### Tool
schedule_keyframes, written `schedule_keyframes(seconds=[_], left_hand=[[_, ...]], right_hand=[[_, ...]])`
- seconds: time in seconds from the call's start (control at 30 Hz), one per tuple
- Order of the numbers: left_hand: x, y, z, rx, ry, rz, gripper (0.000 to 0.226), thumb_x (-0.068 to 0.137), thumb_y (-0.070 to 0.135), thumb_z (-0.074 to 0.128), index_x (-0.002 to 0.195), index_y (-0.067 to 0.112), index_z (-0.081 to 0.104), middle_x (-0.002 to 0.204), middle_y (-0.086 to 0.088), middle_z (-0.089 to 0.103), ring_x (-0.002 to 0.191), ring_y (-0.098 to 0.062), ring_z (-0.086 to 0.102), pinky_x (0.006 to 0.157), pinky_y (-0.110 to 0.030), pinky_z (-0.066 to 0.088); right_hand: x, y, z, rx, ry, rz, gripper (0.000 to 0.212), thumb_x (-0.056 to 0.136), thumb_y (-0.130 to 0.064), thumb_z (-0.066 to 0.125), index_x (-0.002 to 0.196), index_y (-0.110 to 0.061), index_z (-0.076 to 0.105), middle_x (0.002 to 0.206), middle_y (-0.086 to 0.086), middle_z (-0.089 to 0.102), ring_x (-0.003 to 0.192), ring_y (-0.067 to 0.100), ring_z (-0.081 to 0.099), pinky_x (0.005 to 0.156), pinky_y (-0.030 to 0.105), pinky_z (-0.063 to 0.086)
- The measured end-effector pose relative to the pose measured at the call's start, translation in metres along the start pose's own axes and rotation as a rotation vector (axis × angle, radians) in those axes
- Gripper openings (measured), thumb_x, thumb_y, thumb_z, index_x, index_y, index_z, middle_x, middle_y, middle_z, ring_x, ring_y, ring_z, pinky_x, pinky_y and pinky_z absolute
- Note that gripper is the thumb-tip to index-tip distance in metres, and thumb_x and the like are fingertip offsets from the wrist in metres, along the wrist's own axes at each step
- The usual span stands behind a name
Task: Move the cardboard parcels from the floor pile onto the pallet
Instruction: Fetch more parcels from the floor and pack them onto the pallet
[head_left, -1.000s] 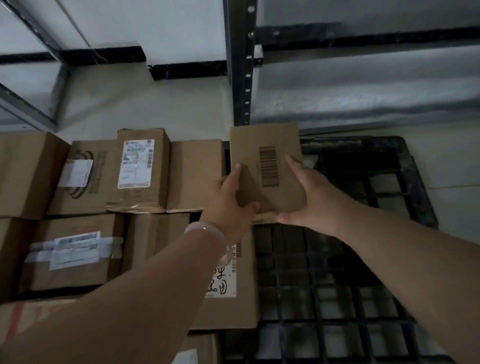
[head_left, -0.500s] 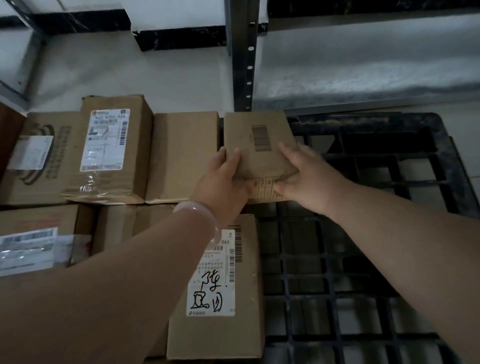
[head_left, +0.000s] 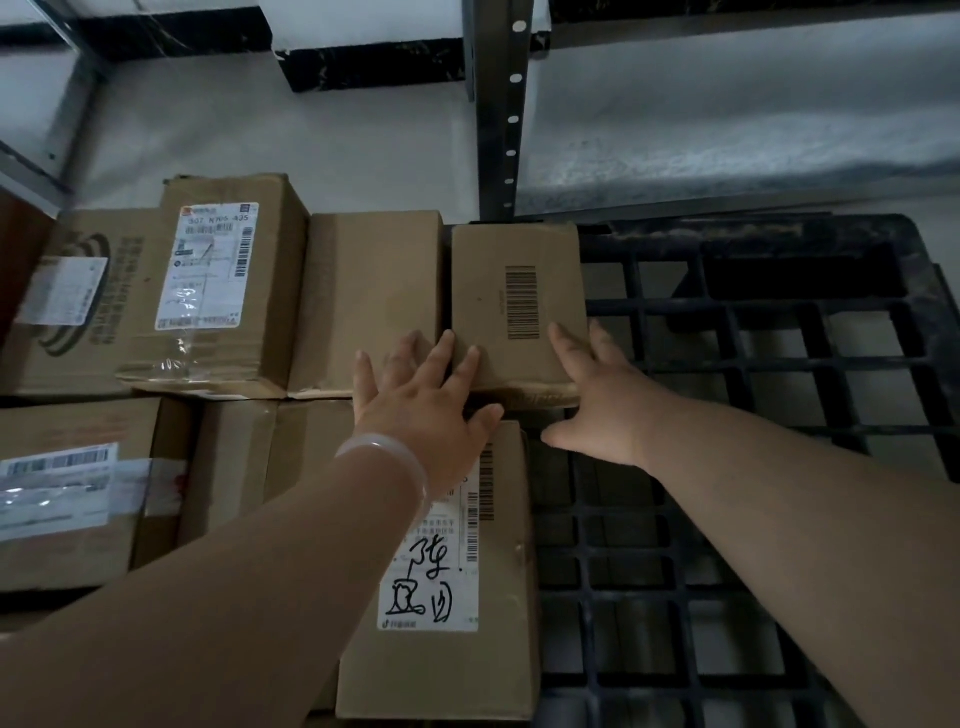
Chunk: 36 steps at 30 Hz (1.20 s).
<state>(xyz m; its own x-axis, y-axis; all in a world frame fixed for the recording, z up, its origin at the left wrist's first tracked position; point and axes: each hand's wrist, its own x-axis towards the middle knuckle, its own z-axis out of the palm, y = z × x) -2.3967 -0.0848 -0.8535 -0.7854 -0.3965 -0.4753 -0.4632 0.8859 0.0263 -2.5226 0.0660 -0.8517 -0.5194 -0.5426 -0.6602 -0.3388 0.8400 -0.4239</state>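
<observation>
Open grid: the pallet (head_left: 779, 374) lies bare from the barcode parcel (head_left: 498, 301) out to its right edge and down to its near edge, so a hand can pass freely there.
Far edge: the shelf post (head_left: 501, 104) rises just behind the barcode parcel.
Left flank: the plain parcel (head_left: 374, 296) touches the barcode parcel, with no slot between them.
Near gap: a narrow dark slot before the handwritten-label parcel (head_left: 457, 649) is covered by the left hand (head_left: 421, 400); the right hand (head_left: 597, 410) is at its right end.

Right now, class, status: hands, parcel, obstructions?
Left hand open, touching barcode parcel. Right hand open at its corner. Parcel down on pallet; plain parcel close alongside.
</observation>
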Motion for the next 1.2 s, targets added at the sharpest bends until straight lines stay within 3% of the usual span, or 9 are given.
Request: schedule_keyframes(seconds=[0.27, 0.5, 0.63, 0.77, 0.9, 1.0, 1.2], left_hand=[[-0.032, -0.006, -0.036, -0.037, 0.077, 0.022, 0.079, 0.090, 0.072, 0.031, 0.147, 0.048, -0.019, 0.162, 0.013, -0.017, 0.150, -0.019, -0.016, 0.116, -0.055, -0.013], [-0.082, -0.001, -0.140, -0.012, 0.211, 0.008, 0.094, 0.084, 0.078, 0.039, 0.143, 0.049, -0.028, 0.162, 0.011, -0.021, 0.151, -0.020, -0.014, 0.118, -0.058, -0.007], [-0.132, 0.009, -0.222, -0.004, 0.278, 0.019, 0.099, 0.081, 0.078, 0.045, 0.140, 0.051, -0.031, 0.162, 0.010, -0.020, 0.150, -0.020, -0.014, 0.111, -0.051, -0.017], [-0.218, 0.021, -0.291, -0.070, 0.363, -0.023, 0.101, 0.078, 0.080, 0.045, 0.135, 0.055, -0.035, 0.160, 0.014, -0.022, 0.149, -0.018, -0.016, 0.108, -0.050, -0.018], [-0.342, 0.036, -0.335, -0.114, 0.436, -0.090, 0.096, 0.071, 0.084, 0.031, 0.127, 0.058, -0.043, 0.160, 0.014, -0.022, 0.145, -0.013, -0.022, 0.113, -0.052, -0.016], [-0.436, 0.034, -0.363, -0.124, 0.416, -0.220, 0.101, 0.076, 0.081, 0.042, 0.136, 0.054, -0.035, 0.162, 0.012, -0.019, 0.150, -0.017, -0.014, 0.116, -0.053, -0.010], [-0.607, 0.013, -0.394, -0.211, 0.438, -0.448, 0.093, 0.082, 0.077, 0.042, 0.148, 0.051, -0.018, 0.164, 0.010, -0.013, 0.151, -0.019, -0.006, 0.118, -0.053, -0.007]], right_hand=[[-0.063, -0.002, -0.028, -0.161, 0.193, -0.117, 0.093, 0.088, -0.063, 0.058, 0.153, -0.047, -0.007, 0.166, -0.010, -0.006, 0.152, 0.016, 0.000, 0.119, 0.038, 0.006], [-0.142, -0.049, -0.121, -0.449, 0.193, -0.172, 0.109, 0.074, -0.084, 0.051, 0.154, -0.043, -0.011, 0.165, -0.004, -0.015, 0.152, 0.022, -0.012, 0.121, 0.047, -0.005], [-0.218, -0.088, -0.181, -0.512, 0.236, -0.280, 0.112, 0.073, -0.084, 0.053, 0.154, -0.043, -0.012, 0.165, -0.003, -0.014, 0.151, 0.022, -0.012, 0.122, 0.049, -0.007], [-0.311, -0.118, -0.216, -0.563, 0.267, -0.362, 0.112, 0.074, -0.081, 0.056, 0.154, -0.041, -0.011, 0.166, -0.003, -0.011, 0.151, 0.021, -0.012, 0.121, 0.050, -0.009], [-0.413, -0.151, -0.224, -0.572, 0.201, -0.468, 0.111, 0.074, -0.078, 0.060, 0.154, -0.040, -0.008, 0.165, -0.006, -0.014, 0.150, 0.018, -0.018, 0.120, 0.050, -0.012], [-0.485, -0.188, -0.225, -0.575, 0.176, -0.577, 0.108, 0.075, -0.076, 0.061, 0.155, -0.040, -0.003, 0.166, -0.004, -0.009, 0.151, 0.018, -0.015, 0.119, 0.047, -0.015], [-0.615, -0.278, -0.199, -0.641, 0.166, -0.836, 0.100, 0.075, -0.075, 0.061, 0.154, -0.045, 0.006, 0.166, -0.005, 0.004, 0.153, 0.019, -0.004, 0.123, 0.050, -0.001]])
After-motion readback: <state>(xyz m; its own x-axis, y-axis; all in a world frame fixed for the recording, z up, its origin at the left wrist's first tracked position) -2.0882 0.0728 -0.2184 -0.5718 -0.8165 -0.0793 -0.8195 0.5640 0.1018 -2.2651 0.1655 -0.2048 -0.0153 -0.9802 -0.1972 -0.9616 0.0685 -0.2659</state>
